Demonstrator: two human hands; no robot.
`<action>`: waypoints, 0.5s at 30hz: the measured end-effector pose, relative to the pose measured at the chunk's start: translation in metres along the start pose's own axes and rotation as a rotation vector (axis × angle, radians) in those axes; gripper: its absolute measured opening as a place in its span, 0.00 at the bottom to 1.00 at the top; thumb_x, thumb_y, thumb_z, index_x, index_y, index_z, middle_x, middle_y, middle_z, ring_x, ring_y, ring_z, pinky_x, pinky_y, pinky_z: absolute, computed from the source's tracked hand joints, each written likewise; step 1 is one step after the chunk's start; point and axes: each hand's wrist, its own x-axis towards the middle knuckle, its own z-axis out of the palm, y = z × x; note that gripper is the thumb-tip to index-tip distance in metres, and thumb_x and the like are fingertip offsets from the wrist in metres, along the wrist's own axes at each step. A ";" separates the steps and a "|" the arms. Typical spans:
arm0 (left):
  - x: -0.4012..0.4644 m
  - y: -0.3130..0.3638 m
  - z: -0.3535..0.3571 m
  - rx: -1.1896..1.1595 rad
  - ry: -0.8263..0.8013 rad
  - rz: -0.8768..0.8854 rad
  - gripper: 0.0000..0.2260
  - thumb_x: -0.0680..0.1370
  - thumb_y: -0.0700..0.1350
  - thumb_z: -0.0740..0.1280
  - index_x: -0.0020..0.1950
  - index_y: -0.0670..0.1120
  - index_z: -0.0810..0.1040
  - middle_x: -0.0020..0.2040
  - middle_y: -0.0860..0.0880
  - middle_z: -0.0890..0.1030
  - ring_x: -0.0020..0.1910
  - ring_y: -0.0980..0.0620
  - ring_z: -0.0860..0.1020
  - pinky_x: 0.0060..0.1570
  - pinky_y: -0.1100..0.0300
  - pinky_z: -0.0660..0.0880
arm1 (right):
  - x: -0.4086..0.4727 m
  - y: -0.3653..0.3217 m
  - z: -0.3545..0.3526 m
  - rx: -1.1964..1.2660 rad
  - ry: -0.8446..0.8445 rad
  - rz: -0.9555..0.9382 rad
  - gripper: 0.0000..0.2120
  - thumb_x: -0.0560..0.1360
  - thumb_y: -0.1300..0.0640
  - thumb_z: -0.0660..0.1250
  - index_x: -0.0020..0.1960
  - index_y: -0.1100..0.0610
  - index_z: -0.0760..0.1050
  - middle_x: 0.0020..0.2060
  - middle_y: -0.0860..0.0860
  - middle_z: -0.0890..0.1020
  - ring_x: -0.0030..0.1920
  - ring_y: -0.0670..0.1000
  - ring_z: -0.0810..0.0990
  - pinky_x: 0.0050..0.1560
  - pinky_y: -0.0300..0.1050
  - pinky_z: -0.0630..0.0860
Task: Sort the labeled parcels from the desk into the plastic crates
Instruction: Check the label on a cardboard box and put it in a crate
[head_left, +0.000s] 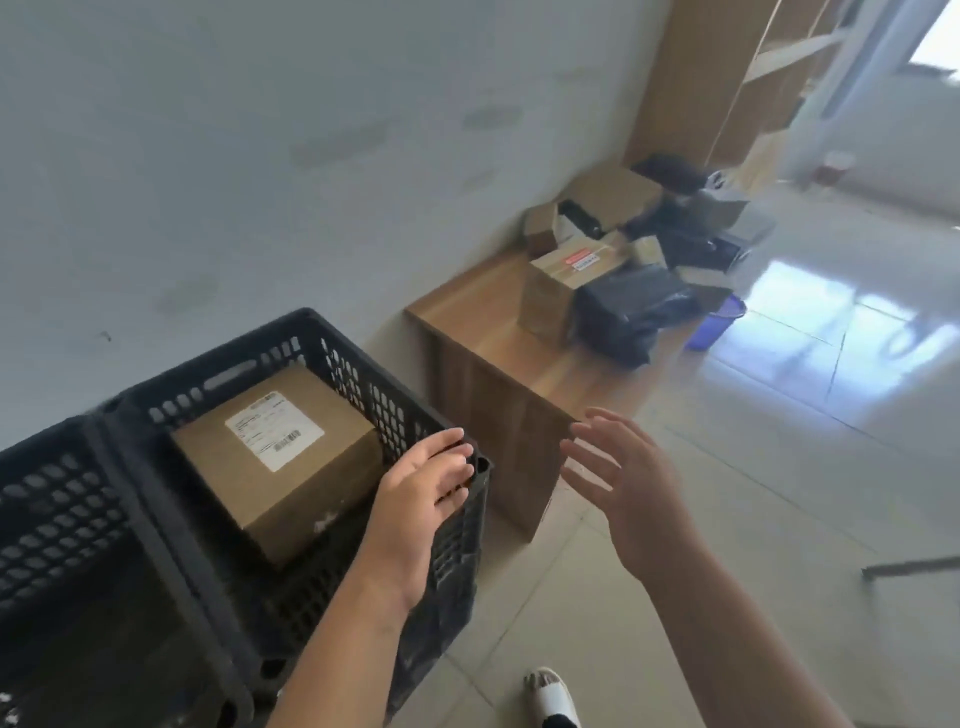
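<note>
A brown cardboard parcel (275, 457) with a white label lies inside a black plastic crate (332, 338) at the lower left. My left hand (421, 499) hovers over that crate's right rim with fingers relaxed, holding nothing. My right hand (618, 478) is open in the air to the right of the crate, fingers spread, empty. A second black crate (57, 499) stands against the first on its left. On the wooden desk (467, 312) further back lie several parcels: a labeled cardboard box (566, 286), black plastic bags (628, 312) and more boxes (613, 197).
A white wall runs behind the crates and desk. A blue bin (714, 325) stands on the tiled floor beyond the desk. A wooden shelf unit (727, 78) rises at the back. My shoe (550, 696) shows at the bottom. A dark bar (909, 566) juts in at the right.
</note>
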 end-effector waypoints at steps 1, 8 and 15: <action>0.003 0.003 0.011 -0.010 -0.007 0.008 0.11 0.85 0.42 0.62 0.62 0.52 0.82 0.61 0.48 0.84 0.62 0.50 0.82 0.66 0.51 0.77 | 0.003 -0.008 -0.010 0.017 0.016 -0.025 0.07 0.82 0.61 0.65 0.58 0.56 0.80 0.51 0.56 0.84 0.55 0.58 0.85 0.53 0.52 0.80; 0.039 0.007 0.127 -0.002 -0.038 0.028 0.11 0.84 0.40 0.63 0.62 0.47 0.83 0.53 0.48 0.88 0.56 0.49 0.86 0.55 0.56 0.81 | 0.053 -0.064 -0.095 0.101 0.068 -0.099 0.10 0.81 0.61 0.65 0.61 0.60 0.80 0.50 0.57 0.84 0.54 0.58 0.84 0.61 0.57 0.79; 0.075 -0.020 0.290 0.058 -0.146 -0.023 0.10 0.83 0.38 0.64 0.60 0.46 0.81 0.59 0.43 0.83 0.59 0.45 0.82 0.64 0.50 0.78 | 0.127 -0.120 -0.216 0.153 0.128 -0.124 0.11 0.82 0.61 0.64 0.61 0.61 0.80 0.48 0.55 0.85 0.52 0.56 0.84 0.61 0.57 0.79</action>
